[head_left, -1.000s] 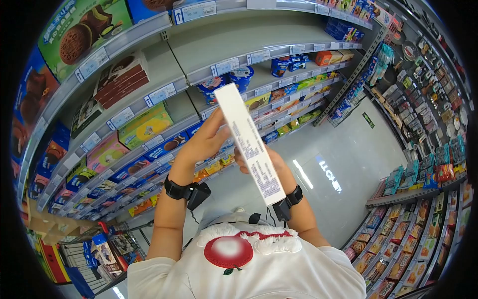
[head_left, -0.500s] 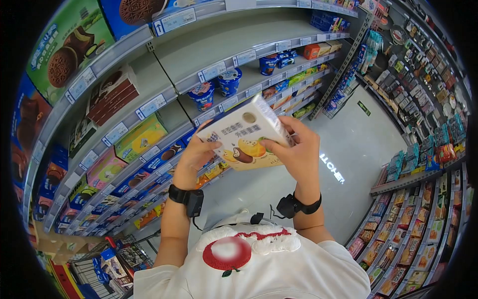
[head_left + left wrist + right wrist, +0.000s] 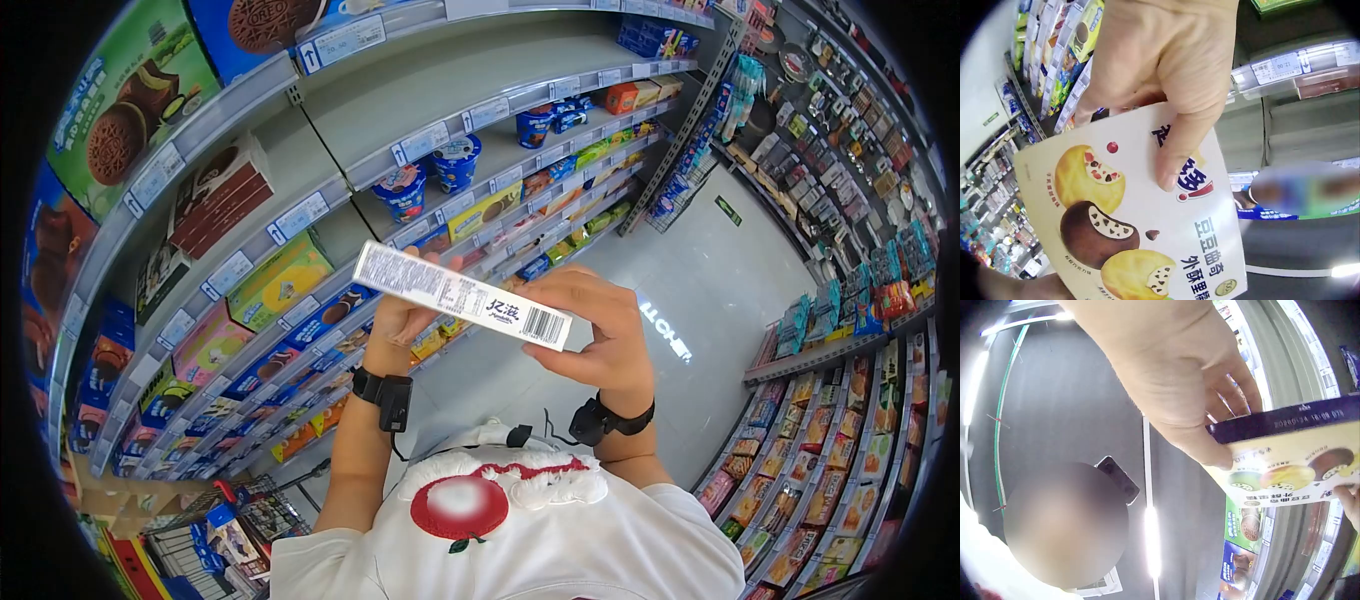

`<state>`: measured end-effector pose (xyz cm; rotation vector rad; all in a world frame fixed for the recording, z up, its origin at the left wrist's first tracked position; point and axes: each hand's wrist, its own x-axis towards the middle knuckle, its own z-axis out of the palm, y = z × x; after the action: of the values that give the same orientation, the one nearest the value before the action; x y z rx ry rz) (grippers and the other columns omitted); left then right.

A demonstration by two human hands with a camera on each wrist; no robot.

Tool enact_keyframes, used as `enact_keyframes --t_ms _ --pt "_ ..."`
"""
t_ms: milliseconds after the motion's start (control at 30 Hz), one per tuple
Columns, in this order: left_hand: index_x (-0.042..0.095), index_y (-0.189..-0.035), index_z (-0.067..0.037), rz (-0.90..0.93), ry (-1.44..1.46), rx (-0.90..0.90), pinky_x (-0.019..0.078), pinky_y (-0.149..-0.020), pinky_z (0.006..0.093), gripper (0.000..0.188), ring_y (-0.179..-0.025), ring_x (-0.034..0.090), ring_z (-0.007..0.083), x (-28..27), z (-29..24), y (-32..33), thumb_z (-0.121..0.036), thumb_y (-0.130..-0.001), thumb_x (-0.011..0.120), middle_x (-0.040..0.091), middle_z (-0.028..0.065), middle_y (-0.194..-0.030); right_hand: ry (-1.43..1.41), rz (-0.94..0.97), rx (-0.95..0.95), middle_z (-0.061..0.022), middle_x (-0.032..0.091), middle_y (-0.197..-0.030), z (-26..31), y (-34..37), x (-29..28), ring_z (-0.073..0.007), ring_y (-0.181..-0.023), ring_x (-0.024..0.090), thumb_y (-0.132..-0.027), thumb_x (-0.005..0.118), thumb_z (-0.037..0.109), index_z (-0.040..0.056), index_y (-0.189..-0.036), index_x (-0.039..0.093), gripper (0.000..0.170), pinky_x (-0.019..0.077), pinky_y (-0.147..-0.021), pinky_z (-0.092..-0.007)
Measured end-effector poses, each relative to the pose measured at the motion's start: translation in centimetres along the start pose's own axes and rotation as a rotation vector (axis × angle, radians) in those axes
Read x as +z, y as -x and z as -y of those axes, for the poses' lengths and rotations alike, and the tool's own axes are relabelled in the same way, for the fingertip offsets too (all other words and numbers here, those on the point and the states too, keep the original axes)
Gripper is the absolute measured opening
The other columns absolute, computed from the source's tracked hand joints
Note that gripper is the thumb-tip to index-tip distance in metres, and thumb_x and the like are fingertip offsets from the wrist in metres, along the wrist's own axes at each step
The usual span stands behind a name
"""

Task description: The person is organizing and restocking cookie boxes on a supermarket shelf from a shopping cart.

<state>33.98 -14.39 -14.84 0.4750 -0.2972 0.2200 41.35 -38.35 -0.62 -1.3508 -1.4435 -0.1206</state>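
Both hands hold a cookie box (image 3: pixel 440 292) in front of the chest, its narrow white side with small print and a barcode turned up to the head camera. My right hand (image 3: pixel 605 325) grips the barcode end between thumb and fingers. At the other end my left hand (image 3: pixel 400 318) is partly hidden behind the box. In the left wrist view, the left thumb (image 3: pixel 1179 150) presses on the white front, which shows pictures of round filled cookies. The right wrist view shows the dark printed edge of the box (image 3: pixel 1285 420) beside the right hand (image 3: pixel 1179 381).
Store shelves (image 3: pixel 420 140) run along the left and front, with blue snack cups (image 3: pixel 457 162) and brown boxes (image 3: pixel 222 195). A shopping cart (image 3: pixel 170 550) holding packages stands at lower left. Packaged goods (image 3: pixel 800 470) line the right side, and shiny floor (image 3: pixel 660 270) lies between.
The box first stood steeply with a narrow side toward the head camera, then showed its cookie-picture front. Now it is turned so the barcode side faces up; both hands have shifted on it.
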Motion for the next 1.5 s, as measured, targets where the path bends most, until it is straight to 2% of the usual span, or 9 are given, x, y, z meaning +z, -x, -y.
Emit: enact_keyframes --t_ms 67,267,400,500,600,700,867,1167,1500 --pt "0.053 -0.086 -0.009 0.043 -0.016 -0.002 0.0456 -0.091 0.0554 0.025 -0.121 0.043 0.0351 -0.1 0.2 -0.4 -0.019 -0.075 0.072 0.055 0.0149 -0.119 0.016 -0.022 -0.034 -0.0102 0.066 -0.093 -0.1 -0.2 0.1 -0.0254 -0.083 0.061 -0.060 0.072 0.002 0.0029 -0.097 0.065 0.038 0.0465 -0.075 -0.0356" --pt "0.055 -0.091 -0.013 0.063 -0.002 -0.056 0.0446 -0.086 0.0630 0.025 -0.119 0.043 0.0405 0.1 0.9 -0.3 -0.023 -0.075 0.071 0.048 0.0161 -0.128 0.021 -0.009 -0.029 -0.0110 0.066 -0.091 0.1 -0.3 0.1 -0.0255 -0.080 0.061 -0.061 0.074 0.003 0.0028 -0.096 0.066 0.036 0.0465 -0.072 -0.0336" --pt "0.056 -0.088 -0.014 -0.114 0.043 -0.064 0.0463 -0.086 0.0599 0.014 -0.117 0.045 0.0402 2.8 1.0 0.3 -0.017 -0.080 0.066 0.050 0.0159 -0.123 0.003 0.041 -0.003 -0.0103 0.066 -0.094 0.3 -0.5 0.0 -0.0267 -0.085 0.061 -0.061 0.070 0.000 0.0026 -0.097 0.065 0.036 0.0459 -0.077 -0.0358" --pt "0.050 -0.089 -0.009 -0.238 -0.082 -0.073 0.0405 -0.092 0.0633 0.027 -0.119 0.042 0.0420 2.3 1.1 0.6 -0.028 -0.080 0.066 0.047 0.0180 -0.126 0.018 0.030 -0.015 -0.0103 0.066 -0.094 0.0 -0.6 0.2 -0.0272 -0.085 0.061 -0.060 0.071 -0.001 0.0026 -0.097 0.065 0.037 0.0460 -0.077 -0.0359" --pt "0.053 -0.090 -0.009 -0.030 -0.016 -0.091 0.0429 -0.091 0.0609 0.020 -0.117 0.045 0.0421 0.0 1.0 0.5 -0.022 -0.080 0.066 0.051 0.0173 -0.122 0.000 0.038 0.052 -0.0113 0.066 -0.092 -0.2 -0.6 0.3 -0.0274 -0.082 0.061 -0.059 0.072 0.000 0.0018 -0.095 0.066 0.037 0.0463 -0.076 -0.0351" --pt "0.055 -0.094 -0.011 -0.025 -0.020 -0.122 0.0460 -0.089 0.0580 0.018 -0.113 0.048 0.0438 -1.3 1.4 0.6 -0.013 -0.079 0.066 0.053 0.0177 -0.118 -0.017 0.023 0.093 -0.0119 0.066 -0.091 -0.5 -0.6 0.4 -0.0262 -0.082 0.061 -0.057 0.073 0.002 0.0011 -0.094 0.066 0.037 0.0461 -0.076 -0.0346" --pt "0.053 -0.103 -0.008 -0.078 -0.125 -0.167 0.0483 -0.090 0.0501 0.031 -0.113 0.052 0.0319 -1.2 1.3 1.8 -0.002 -0.076 0.067 0.053 0.0177 -0.122 -0.099 -0.015 0.127 -0.0117 0.066 -0.093 -1.3 -0.4 0.6 -0.0247 -0.082 0.060 -0.057 0.073 0.003 0.0007 -0.096 0.065 0.041 0.0447 -0.076 -0.0338" --pt "0.047 -0.123 -0.005 -0.092 -0.140 -0.182 0.0468 -0.089 0.0522 0.051 -0.113 0.051 0.0345 -2.2 2.4 2.0 -0.010 -0.076 0.068 0.052 0.0186 -0.123 -0.220 -0.025 0.139 -0.0131 0.065 -0.097 -2.7 0.2 0.9 -0.0258 -0.087 0.060 -0.056 0.074 0.005 0.0005 -0.100 0.063 0.046 0.0450 -0.078 -0.0334" --pt "0.041 -0.130 -0.006 -0.062 -0.022 -0.165 0.0447 -0.089 0.0563 0.060 -0.116 0.049 0.0342 -1.8 4.0 1.6 -0.011 -0.077 0.067 0.049 0.0161 -0.127 -0.075 0.153 0.231 -0.0159 0.061 -0.103 -3.4 0.9 1.5 -0.0281 -0.090 0.060 -0.061 0.076 0.008 -0.0019 -0.100 0.060 0.044 0.0464 -0.077 -0.0336"
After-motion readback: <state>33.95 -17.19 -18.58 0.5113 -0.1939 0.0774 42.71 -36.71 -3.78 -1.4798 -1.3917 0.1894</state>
